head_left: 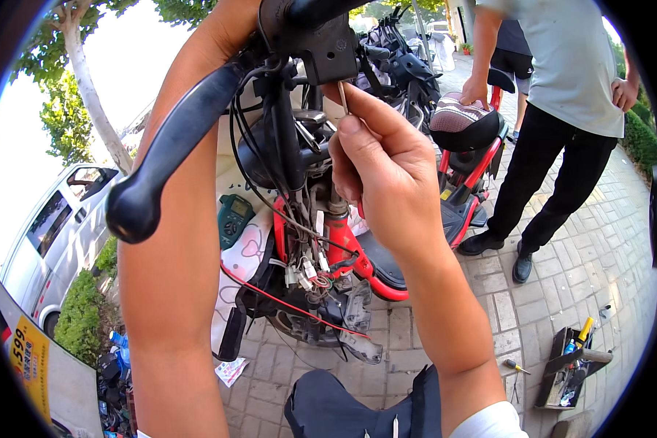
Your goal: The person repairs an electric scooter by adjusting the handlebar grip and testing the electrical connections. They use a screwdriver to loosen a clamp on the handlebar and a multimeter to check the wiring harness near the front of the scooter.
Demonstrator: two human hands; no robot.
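Note:
My right hand [387, 164] pinches a thin metal tool [343, 98] held upright against the underside of a black handlebar housing [321, 47]. My left hand [241, 22] reaches up to the top edge behind that housing, its fingers hidden. A black brake lever [157, 164] crosses in front of my left forearm. Below hang black cables, loose wires and white connectors [306, 270] around the red frame [347, 255] of a partly opened scooter. A dark green meter [233, 215] lies on a patterned cloth [233, 263] beside them.
A person [562, 73] stands at the right, one hand on a red scooter's seat [456, 117], with another person behind. A toolbox [569, 365] and screwdriver [515, 365] lie on the paving. A white van [58, 233], a signboard [58, 387] and parked scooters [409, 66] surround the spot.

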